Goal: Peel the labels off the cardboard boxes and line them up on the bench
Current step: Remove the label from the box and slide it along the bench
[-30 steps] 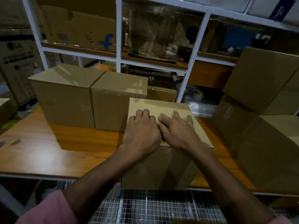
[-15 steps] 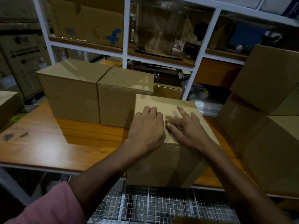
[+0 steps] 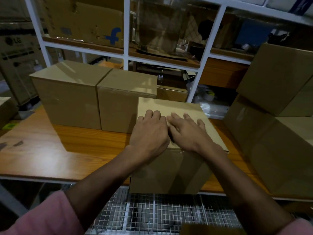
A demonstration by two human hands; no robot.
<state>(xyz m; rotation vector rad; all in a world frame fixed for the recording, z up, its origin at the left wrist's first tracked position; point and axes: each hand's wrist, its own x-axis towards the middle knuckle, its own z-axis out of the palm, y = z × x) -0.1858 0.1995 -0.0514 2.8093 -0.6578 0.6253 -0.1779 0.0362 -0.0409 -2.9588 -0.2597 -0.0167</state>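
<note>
Cardboard box [image 3: 177, 167] at frame centre directly under both hands; left hand [image 3: 149, 133] curled, right hand [image 3: 188, 133] spread flat; no label visible

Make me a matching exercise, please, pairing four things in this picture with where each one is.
Things:
1. left hand
2. two closed boxes
3. box with the blue f mark
4. stacked boxes

Places:
A. on the upper shelf, behind the bench
B. on top of the nearest box, beside the right hand
C. at the right end of the bench
D. side by side on the bench, behind and left of the nearest box

Pairs: 1-B, 2-D, 3-A, 4-C
</note>
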